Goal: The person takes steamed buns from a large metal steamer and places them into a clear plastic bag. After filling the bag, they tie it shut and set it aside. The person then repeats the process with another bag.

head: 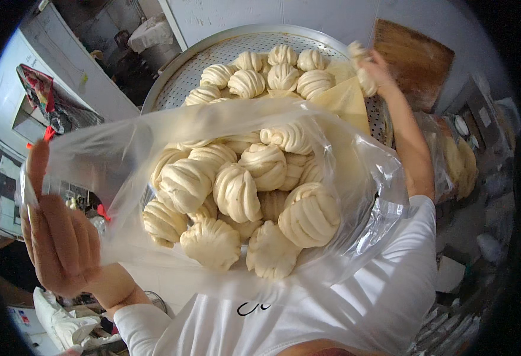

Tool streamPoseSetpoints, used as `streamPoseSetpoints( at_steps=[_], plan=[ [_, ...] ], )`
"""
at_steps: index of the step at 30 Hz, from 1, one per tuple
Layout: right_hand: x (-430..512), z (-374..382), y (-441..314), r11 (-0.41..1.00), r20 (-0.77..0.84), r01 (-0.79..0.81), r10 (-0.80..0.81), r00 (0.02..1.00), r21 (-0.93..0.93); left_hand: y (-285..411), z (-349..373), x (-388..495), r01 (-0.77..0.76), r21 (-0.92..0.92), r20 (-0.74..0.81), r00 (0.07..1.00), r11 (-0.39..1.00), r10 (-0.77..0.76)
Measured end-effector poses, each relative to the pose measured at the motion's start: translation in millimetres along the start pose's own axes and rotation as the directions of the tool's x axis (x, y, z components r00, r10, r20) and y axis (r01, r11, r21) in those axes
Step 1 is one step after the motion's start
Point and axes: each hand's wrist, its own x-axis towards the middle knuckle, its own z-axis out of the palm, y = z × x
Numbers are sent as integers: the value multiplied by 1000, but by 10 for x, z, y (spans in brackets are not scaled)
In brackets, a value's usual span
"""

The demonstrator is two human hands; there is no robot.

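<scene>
My left hand (62, 240) is at the left, its raised finger and thumb side gripping the edge of a clear plastic bag (127, 144). The bag's mouth is spread wide in front of my chest. Inside lies a heap of pale twisted steamed rolls (236, 191), some showing their flat undersides. At the upper right, my right hand (378, 73) holds one or more twisted rolls (366, 80); blur hides how many. Beneath that hand is a yellowish steamer cloth (349, 95). More rolls (282, 76) sit on the cloth on a round perforated metal steamer tray (182, 73).
A wooden board (414, 62) leans on the wall behind the tray, to the right. At the left stand a white partition (78, 62) and a hanging dark mesh bag (53, 98). Plastic-wrapped goods (454, 164) lie beyond my right arm. A white sack (62, 318) is at lower left.
</scene>
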Motion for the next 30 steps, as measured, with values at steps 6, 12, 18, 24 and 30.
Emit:
streamPoseSetpoints(
  at_steps=[6, 12, 18, 24, 30],
  plan=[
    [-257, -430, -1436, 834, -146, 270, -228, 963, 481, -62, 211, 313, -5, 113, 67, 998, 994, -3],
    [-2316, 1088, -2377, 701, 813, 640, -547, 201, 313, -190, 413, 765, -7, 194, 117, 993, 981, -16],
    [-2427, 1570, -2119, 525, 897, 818, -207, 391, -236, -27, 48, 509, -52, 88, 247, 969, 995, 29],
    [-2716, 1040, -2098, 371, 911, 903, -256, 325, -218, -49, -189, -314, 8, 136, -351, 935, 991, 40],
    [-2321, 749, -2108, 639, 947, 724, -317, -61, 260, -88, -444, -619, 0, 67, 227, 974, 998, -15]
  ],
)
